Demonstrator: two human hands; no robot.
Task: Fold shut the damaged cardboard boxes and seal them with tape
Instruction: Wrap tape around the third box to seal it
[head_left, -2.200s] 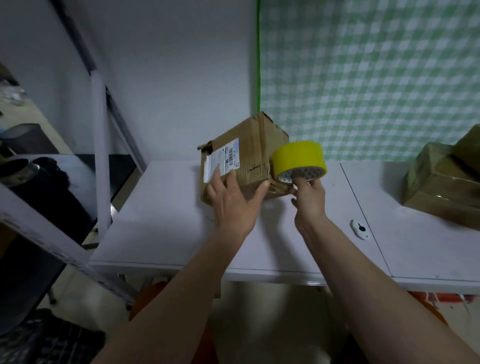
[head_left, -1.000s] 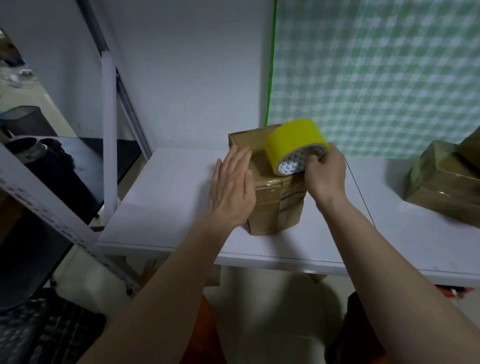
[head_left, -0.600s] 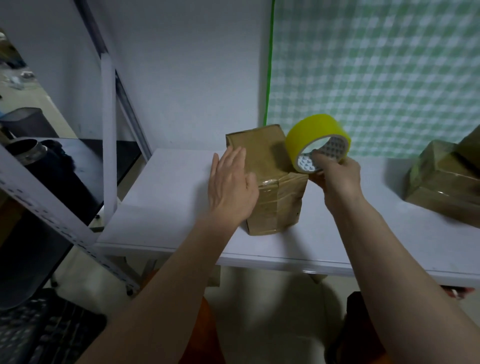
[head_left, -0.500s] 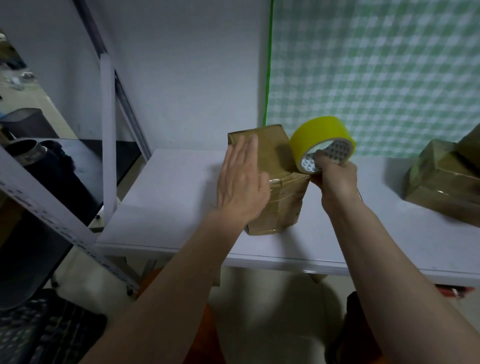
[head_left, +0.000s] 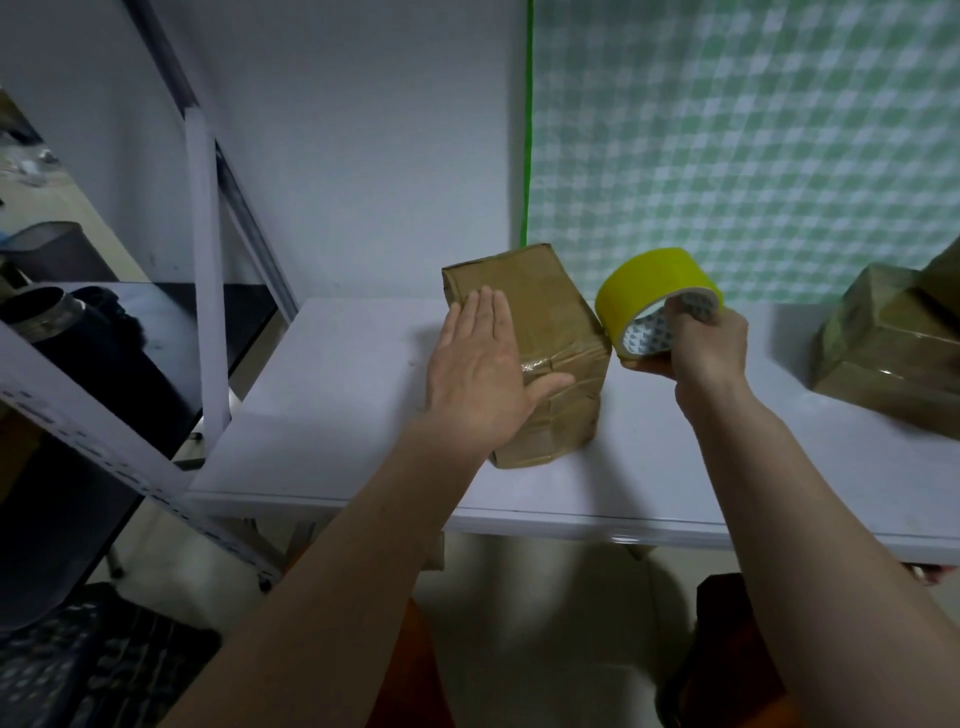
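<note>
White table (head_left: 332, 415) against a pale wall, green checked cloth (head_left: 753, 156) behind. Cardboard box (head_left: 540, 317) stands near the front edge, folded shut, tape band across its upper face. Left hand (head_left: 480, 379) lies flat on it, fingers straight and together. Right hand (head_left: 701, 343) grips the yellow tape roll (head_left: 649, 283) just right of the box, fingers through the core. Judgement: keep the palm pressing the flap seam, pull tape taut and low across it, then rub down.

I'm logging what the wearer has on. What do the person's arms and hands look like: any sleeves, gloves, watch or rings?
Both forearms are bare up to the frame edge, no sleeves showing. The left hand and right hand wear no gloves; no watch, wristband or rings are visible.
</note>
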